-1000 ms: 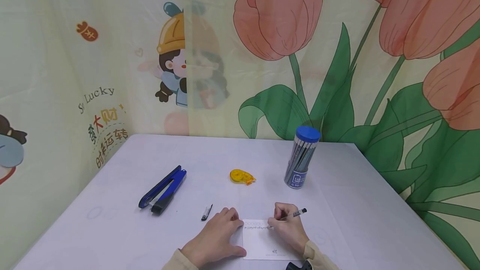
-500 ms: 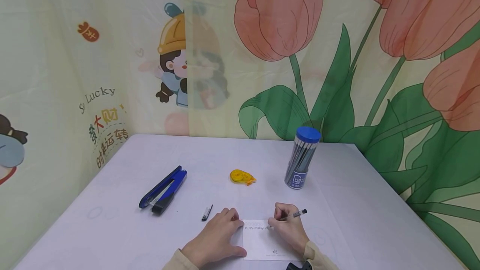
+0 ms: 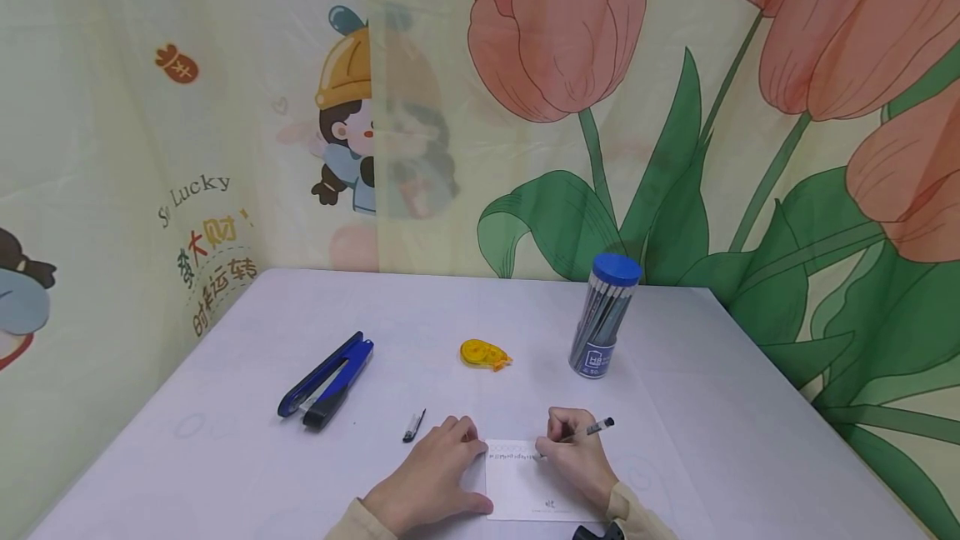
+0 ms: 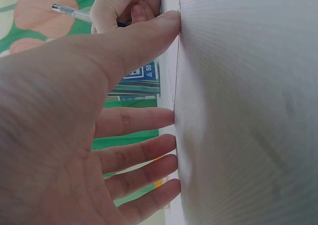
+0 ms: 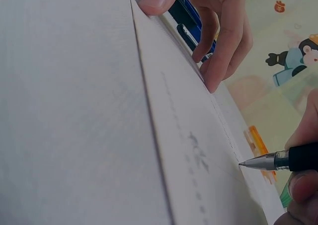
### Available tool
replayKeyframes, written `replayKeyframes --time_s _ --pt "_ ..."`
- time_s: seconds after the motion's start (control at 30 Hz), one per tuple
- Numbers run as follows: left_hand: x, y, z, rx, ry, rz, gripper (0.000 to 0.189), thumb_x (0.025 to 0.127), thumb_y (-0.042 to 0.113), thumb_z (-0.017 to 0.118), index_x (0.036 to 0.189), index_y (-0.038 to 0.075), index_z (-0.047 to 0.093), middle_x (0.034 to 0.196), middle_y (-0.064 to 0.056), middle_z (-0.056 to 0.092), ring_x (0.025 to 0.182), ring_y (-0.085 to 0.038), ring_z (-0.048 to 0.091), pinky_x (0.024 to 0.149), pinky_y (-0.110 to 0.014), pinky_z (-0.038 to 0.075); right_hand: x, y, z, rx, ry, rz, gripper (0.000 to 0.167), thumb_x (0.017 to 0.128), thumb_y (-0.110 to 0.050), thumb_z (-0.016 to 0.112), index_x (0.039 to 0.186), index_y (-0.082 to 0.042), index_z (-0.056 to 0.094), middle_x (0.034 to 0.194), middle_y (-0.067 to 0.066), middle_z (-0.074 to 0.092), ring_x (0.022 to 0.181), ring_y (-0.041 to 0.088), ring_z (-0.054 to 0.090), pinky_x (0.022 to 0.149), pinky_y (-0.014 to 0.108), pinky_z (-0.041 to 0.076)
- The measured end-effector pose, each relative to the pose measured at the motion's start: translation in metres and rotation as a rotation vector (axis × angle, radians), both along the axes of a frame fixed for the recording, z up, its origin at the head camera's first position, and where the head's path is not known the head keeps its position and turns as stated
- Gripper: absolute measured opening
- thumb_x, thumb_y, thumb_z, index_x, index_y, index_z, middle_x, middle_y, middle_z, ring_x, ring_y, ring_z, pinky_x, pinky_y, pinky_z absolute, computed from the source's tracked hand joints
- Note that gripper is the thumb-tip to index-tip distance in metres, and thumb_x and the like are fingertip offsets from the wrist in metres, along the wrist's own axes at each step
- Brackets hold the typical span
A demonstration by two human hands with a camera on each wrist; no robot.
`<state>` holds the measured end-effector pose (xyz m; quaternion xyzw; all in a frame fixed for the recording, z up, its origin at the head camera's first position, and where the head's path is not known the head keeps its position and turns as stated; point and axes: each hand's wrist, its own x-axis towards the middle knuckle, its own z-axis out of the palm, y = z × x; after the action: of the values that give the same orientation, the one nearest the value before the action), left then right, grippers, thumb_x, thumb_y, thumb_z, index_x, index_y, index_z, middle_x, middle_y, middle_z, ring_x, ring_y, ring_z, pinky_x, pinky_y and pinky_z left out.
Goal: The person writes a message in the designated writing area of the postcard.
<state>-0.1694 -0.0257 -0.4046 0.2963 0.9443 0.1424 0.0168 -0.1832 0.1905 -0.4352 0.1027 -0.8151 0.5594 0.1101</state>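
Observation:
A small white sheet of paper [image 3: 517, 490] lies on the table, with a line of handwriting near its far edge and a small print near the close one. My left hand [image 3: 431, 477] rests at its left side, thumb and fingertips by the edge; the left wrist view shows the fingers [image 4: 139, 121] spread and fairly straight. In my right hand [image 3: 583, 458] a gel pen [image 3: 592, 429] is pinched between thumb and fingers. Its metal tip [image 5: 253, 163] touches or nearly touches the paper in the right wrist view. The right hand covers the sheet's right part.
A pen cap [image 3: 414, 425] lies beyond the left hand. Farther left is a blue and black stapler [image 3: 327, 382]. A yellow correction tape [image 3: 483, 353] sits mid-table, and a blue-lidded tub of pencils [image 3: 603, 315] stands at the back right, before a patterned curtain.
The right hand and pen shift very slightly at the line of writing. The left hand, paper and other objects stay in place.

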Motion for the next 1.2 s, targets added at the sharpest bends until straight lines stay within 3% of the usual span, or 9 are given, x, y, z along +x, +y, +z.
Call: replayKeyframes --time_s 0.33,0.57,1.03,1.2 --pt "-0.0008 0.0007 -0.0003 -0.004 -0.014 0.010 0.063 0.067 0.054 0.080 0.113 0.012 0.071 0.101 0.004 0.054 0.088 -0.010 0.044 0.082 -0.028 0.047 0.0003 -0.0004 0.0015 0.034 -0.037 -0.032 0.026 0.062 0.016 0.055 0.056 -0.003 0.038 0.055 -0.004 0.043 0.053 0.004 0.041 0.053 0.018 0.031" --pt "-0.0004 0.0005 -0.0002 -0.003 -0.020 0.012 0.064 0.067 0.054 0.080 0.114 0.012 0.071 0.101 0.005 0.054 0.089 -0.010 0.044 0.081 -0.028 0.046 -0.0008 -0.0014 0.0016 -0.043 -0.033 -0.056 0.026 0.062 0.019 0.053 0.056 -0.001 0.037 0.054 -0.003 0.044 0.050 0.005 0.040 0.050 0.016 0.030" --pt "-0.0003 0.0008 0.0019 -0.014 -0.024 0.014 0.064 0.068 0.055 0.080 0.114 0.012 0.070 0.101 0.004 0.054 0.088 -0.010 0.044 0.081 -0.028 0.046 -0.0005 -0.0017 0.0049 -0.063 -0.070 -0.074 0.024 0.064 0.017 0.054 0.058 -0.002 0.040 0.058 -0.001 0.045 0.053 0.007 0.043 0.052 0.018 0.032" --pt "-0.0010 -0.0013 0.0007 0.025 -0.001 -0.007 0.063 0.070 0.054 0.079 0.114 0.011 0.070 0.100 0.005 0.054 0.087 -0.009 0.043 0.080 -0.027 0.046 -0.0002 -0.0015 0.0052 -0.068 -0.080 -0.074 0.024 0.064 0.017 0.054 0.059 -0.002 0.040 0.058 -0.001 0.045 0.054 0.008 0.043 0.053 0.018 0.032"
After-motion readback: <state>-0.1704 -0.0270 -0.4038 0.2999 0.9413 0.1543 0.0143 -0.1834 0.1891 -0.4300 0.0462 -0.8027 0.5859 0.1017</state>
